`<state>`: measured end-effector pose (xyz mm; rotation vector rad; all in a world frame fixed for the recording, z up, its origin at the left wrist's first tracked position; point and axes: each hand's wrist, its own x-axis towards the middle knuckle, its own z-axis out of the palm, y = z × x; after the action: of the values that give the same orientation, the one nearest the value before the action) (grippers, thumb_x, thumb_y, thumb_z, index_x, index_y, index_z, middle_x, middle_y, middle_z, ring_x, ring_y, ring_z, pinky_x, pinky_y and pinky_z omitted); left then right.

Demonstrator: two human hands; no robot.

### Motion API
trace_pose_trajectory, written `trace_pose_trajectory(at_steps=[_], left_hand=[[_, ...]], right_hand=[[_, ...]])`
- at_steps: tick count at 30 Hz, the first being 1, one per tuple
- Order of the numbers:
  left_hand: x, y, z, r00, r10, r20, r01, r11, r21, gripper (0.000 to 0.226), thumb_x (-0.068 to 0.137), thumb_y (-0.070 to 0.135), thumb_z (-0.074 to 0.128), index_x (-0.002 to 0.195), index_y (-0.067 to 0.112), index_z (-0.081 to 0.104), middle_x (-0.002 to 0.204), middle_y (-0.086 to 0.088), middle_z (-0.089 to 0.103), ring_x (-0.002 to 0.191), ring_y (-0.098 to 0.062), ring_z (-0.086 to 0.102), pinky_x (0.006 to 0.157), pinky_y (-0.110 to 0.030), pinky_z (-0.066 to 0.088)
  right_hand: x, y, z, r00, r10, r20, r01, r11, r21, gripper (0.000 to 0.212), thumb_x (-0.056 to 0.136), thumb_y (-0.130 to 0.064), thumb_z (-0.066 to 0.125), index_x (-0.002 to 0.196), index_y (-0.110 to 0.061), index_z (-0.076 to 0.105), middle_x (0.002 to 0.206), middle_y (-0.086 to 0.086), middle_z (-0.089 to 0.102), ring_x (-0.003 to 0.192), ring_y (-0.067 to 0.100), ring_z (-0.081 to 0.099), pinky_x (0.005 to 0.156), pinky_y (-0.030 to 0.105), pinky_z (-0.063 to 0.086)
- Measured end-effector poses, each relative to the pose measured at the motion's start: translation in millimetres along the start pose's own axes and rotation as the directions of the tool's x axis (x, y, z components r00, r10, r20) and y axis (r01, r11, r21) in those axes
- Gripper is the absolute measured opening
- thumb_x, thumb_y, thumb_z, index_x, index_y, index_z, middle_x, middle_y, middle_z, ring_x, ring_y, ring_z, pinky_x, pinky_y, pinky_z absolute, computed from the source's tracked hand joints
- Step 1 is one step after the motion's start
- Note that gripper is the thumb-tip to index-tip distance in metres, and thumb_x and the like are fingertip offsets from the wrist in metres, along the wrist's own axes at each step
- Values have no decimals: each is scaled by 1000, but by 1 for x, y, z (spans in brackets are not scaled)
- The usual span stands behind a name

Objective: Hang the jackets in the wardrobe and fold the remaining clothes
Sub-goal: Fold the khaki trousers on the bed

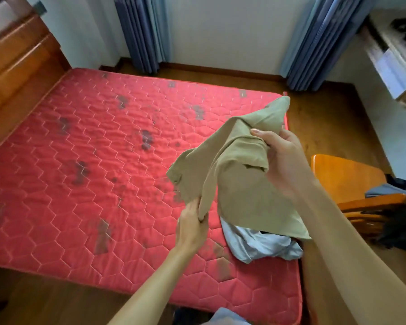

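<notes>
Red quilted mattress (pixel 80 172) across most of the view, blotched dark, with a wooden headboard (pixel 14 73) at far left. Blue curtains (pixel 141 31) on the far wall. Khaki garment (pixel 239 179) held up in the air over the mattress's near right corner, bunched and hanging. Orange wooden chair (pixel 345 174) at right beside the bed, dark clothes (pixel 399 221) draped on it. Pale blue garment (pixel 263 245) crumpled on the mattress under the khaki one. Right grip (pixel 281 160) curled round the bunched upper part of the khaki cloth; left grip (pixel 192 224) pinching a lower edge.
</notes>
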<state>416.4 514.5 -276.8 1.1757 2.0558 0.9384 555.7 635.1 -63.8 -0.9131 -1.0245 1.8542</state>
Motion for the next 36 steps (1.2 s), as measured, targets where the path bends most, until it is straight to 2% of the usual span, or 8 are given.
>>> trace_pose_trajectory(at_steps=[5,12,16,19,23,27,32,36], left_hand=[[25,21,-75,992,3,-127,-3,1000,5,24,85,24,54,62,29,48,51,7,47,51,-20,39,49,-34,29],[60,66,-142,937,312,-155,-268,931,249,32,75,19,45,88,22,74,72,4,71,69,-22,64,61,-39,50],[62,81,-166,920,371,126,-392,881,266,26,72,26,52,84,24,75,68,8,68,67,-17,62,62,-38,51],[61,85,-180,889,354,291,-440,838,323,26,74,40,56,78,19,71,66,4,63,66,-18,57,65,-42,51],[56,91,-197,854,452,258,-515,802,302,33,77,47,60,73,14,66,59,5,55,59,-15,46,60,-41,47],[49,96,-223,867,484,119,-498,839,217,34,72,54,72,78,21,74,66,6,68,64,-14,61,60,-34,48],[34,81,-246,923,374,-89,-380,923,-60,42,68,52,82,102,29,73,88,9,75,84,-8,70,73,-22,54],[32,52,-249,972,224,76,-165,871,-462,75,63,44,85,130,29,54,112,9,73,104,-8,70,80,-25,58]], right_hand=[[12,-17,-25,973,-93,-212,94,996,-7,14,99,-7,50,97,-4,63,84,7,68,78,16,67,72,28,56],[28,9,-50,919,100,-382,-251,895,-369,38,100,-44,53,109,-8,63,95,12,70,84,25,69,81,40,57],[19,23,-30,998,50,-42,-61,483,-873,64,82,-56,72,133,-21,51,124,-7,52,120,15,52,102,33,44],[16,31,3,930,109,350,298,332,-895,91,72,-45,86,148,-30,39,144,-14,38,136,1,28,114,24,23],[21,65,54,828,87,554,536,169,-827,62,70,-30,86,125,-20,60,115,-6,64,105,14,57,92,33,44],[28,72,76,861,-69,505,506,228,-832,35,72,-42,82,75,-19,56,62,-5,55,60,17,47,60,39,40],[28,56,81,841,-181,510,536,405,-741,27,79,-32,79,72,-10,67,66,15,62,58,6,41,57,41,43],[25,34,80,851,-352,389,525,545,-654,4,81,-22,77,84,-24,79,73,4,73,68,2,54,64,37,52]])
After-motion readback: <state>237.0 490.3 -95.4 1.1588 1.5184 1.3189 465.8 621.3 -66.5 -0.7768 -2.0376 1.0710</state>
